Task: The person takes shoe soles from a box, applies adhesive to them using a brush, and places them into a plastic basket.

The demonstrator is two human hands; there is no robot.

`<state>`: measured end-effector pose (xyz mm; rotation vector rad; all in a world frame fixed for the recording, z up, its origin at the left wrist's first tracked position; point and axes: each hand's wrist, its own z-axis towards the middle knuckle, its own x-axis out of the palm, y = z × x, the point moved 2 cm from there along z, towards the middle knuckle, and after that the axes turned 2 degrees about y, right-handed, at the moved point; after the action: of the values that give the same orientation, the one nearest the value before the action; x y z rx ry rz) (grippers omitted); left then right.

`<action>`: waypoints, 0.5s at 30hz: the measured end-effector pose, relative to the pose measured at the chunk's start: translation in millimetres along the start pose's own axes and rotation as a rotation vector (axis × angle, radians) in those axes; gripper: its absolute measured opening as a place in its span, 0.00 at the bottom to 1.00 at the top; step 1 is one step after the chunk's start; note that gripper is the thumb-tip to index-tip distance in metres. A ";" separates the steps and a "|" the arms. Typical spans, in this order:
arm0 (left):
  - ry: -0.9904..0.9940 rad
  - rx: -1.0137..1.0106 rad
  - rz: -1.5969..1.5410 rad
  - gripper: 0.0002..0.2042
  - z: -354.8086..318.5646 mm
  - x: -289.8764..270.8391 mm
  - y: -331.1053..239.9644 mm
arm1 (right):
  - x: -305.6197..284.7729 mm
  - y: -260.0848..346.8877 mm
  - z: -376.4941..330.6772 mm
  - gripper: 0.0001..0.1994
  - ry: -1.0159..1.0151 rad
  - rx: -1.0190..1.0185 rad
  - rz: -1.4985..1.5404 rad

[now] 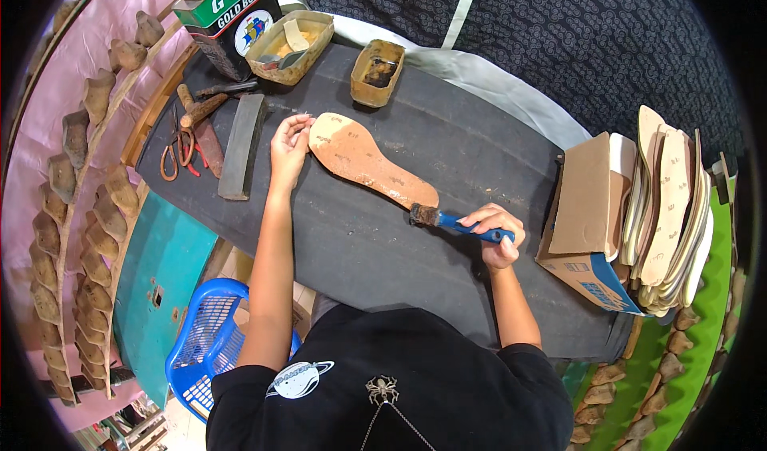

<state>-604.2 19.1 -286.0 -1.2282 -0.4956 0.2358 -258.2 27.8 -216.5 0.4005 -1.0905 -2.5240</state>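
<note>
A tan shoe insole (363, 157) lies slantwise on the dark table, its wide end toward the upper left. Most of its surface looks wet and shiny, while the tip of the wide end is paler and dry. My left hand (291, 145) pinches the edge of that wide end between thumb and fingers. Closed round a blue brush handle, my right hand (497, 233) holds a brush (447, 220) whose dark, caked bristles touch the narrow end of the insole.
A glue can (229, 23), a tub with scrapers (289, 47) and a stained glue tub (377, 73) stand at the back. Left lie a grey block (242, 147), a hammer (201, 111) and scissors (177, 151). Right, a cardboard box (582, 203) adjoins stacked insoles (669, 211).
</note>
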 end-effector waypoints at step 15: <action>0.002 0.001 0.011 0.10 0.9 0.3 0.4 | -19.8 -15.3 0.4 0.20 -0.113 0.024 0.055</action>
<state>-604.4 20.1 -286.1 -1.2305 -0.4876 0.2442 -243.9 46.3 -225.3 0.2334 -1.1577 -2.5130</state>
